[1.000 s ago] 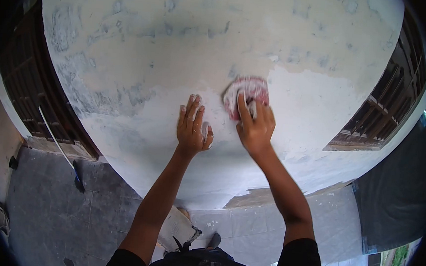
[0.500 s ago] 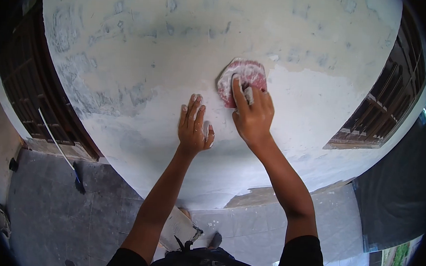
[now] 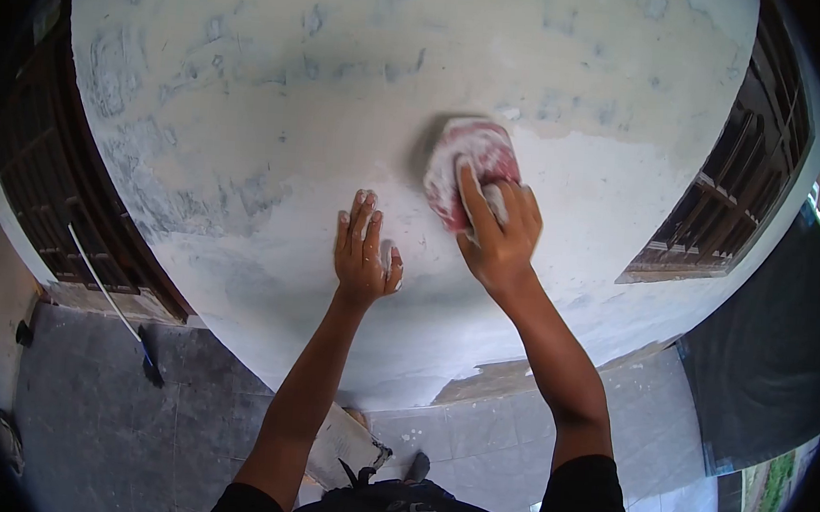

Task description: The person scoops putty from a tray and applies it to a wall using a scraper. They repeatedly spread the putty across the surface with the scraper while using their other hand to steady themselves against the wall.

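A flat red putty spreader (image 3: 507,158) smeared with white putty is gripped in my right hand (image 3: 501,239), the index finger stretched along its face. It stands at the wall (image 3: 575,201), right by the border between fresh white putty and the older cream surface, with a shadow along its left edge. To the left, my left hand (image 3: 364,260) rests on the white coat, fingers extended and thumb apart, holding nothing. White putty coats the fingertips of this hand. Bluish-grey patches mark the upper and left parts of the wall.
A dark wooden window (image 3: 719,183) is on the right, and a dark wooden door (image 3: 74,166) on the left. A broom (image 3: 108,297) leans by the door. Below are grey floor tiles (image 3: 189,431) and an opened sack (image 3: 344,446) near my feet. A dark sheet (image 3: 754,366) hangs at right.
The spreader has turned and shifted slightly right and down, with a wider shadow beside it. My left hand keeps its place on the wall; the whole view has shifted a little.
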`<move>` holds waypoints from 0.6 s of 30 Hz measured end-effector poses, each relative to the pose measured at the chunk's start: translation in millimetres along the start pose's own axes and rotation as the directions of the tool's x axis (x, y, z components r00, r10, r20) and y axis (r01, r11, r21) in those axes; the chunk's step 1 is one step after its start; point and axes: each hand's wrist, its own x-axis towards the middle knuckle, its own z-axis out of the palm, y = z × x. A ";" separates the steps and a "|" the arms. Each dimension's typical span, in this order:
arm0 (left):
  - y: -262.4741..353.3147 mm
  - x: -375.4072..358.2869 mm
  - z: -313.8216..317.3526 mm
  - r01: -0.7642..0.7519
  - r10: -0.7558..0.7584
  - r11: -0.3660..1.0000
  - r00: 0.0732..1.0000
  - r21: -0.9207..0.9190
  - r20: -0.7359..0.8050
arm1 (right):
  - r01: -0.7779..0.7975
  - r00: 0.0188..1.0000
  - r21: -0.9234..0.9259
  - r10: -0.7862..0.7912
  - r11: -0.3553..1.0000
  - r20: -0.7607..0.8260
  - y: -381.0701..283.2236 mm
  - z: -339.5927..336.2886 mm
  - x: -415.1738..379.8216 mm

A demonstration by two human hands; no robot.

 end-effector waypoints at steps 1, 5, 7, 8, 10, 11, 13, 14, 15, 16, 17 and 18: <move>-1.0 0.0 0.5 0.007 -0.007 1.000 1.000 0.004 0.001 | 0.029 0.999 -0.001 -0.029 1.000 -0.019 1.5 8.4 5.4; -1.4 1.2 -0.4 -0.008 0.008 1.000 1.000 -0.002 -0.005 | 0.112 0.992 -0.016 -0.111 0.994 0.063 -8.6 32.8 -18.8; -0.9 0.8 0.3 -0.002 0.002 1.000 1.000 0.010 -0.007 | 0.133 0.989 0.029 -0.134 0.991 0.054 -14.4 30.4 -47.4; -1.6 1.2 1.3 -0.009 0.009 1.000 1.000 0.011 -0.009 | 0.132 0.988 0.078 -0.138 0.988 0.073 -18.4 23.2 -60.6; -1.8 0.7 0.8 -0.006 0.006 1.000 1.000 0.021 -0.009 | 0.129 0.985 0.128 -0.143 0.983 0.101 -13.2 14.0 -68.7; -0.8 1.0 1.1 -0.010 0.010 1.000 1.000 0.027 -0.006 | 0.126 0.989 0.102 -0.133 0.987 0.061 -7.8 8.3 -67.6; 0.4 1.7 0.2 0.001 -0.001 1.000 1.000 0.024 0.006 | 0.048 0.998 0.033 -0.049 0.998 0.029 -0.3 -6.0 -53.4; 0.6 1.1 -0.3 0.005 -0.005 1.000 1.000 0.027 0.014 | -0.012 0.999 0.012 0.011 1.000 0.054 4.8 -12.2 -40.8; 0.5 -0.4 -0.4 0.004 -0.005 1.000 1.000 0.021 0.020 | -0.070 0.995 -0.010 0.070 0.998 0.074 11.1 -15.0 -30.7; -0.6 -0.6 0.0 -0.002 0.002 1.000 1.000 0.030 0.013 | -0.075 0.994 -0.014 0.075 0.997 0.073 16.9 -11.0 -21.1; -1.3 1.0 0.8 -0.011 0.010 0.999 1.000 0.042 0.003 | -0.086 0.995 -0.026 0.088 0.996 0.049 20.0 -2.9 -9.7; -0.6 1.8 0.7 -0.010 0.010 0.999 1.000 0.038 0.001 | -0.098 0.995 -0.037 0.099 0.995 0.025 19.1 3.4 -2.7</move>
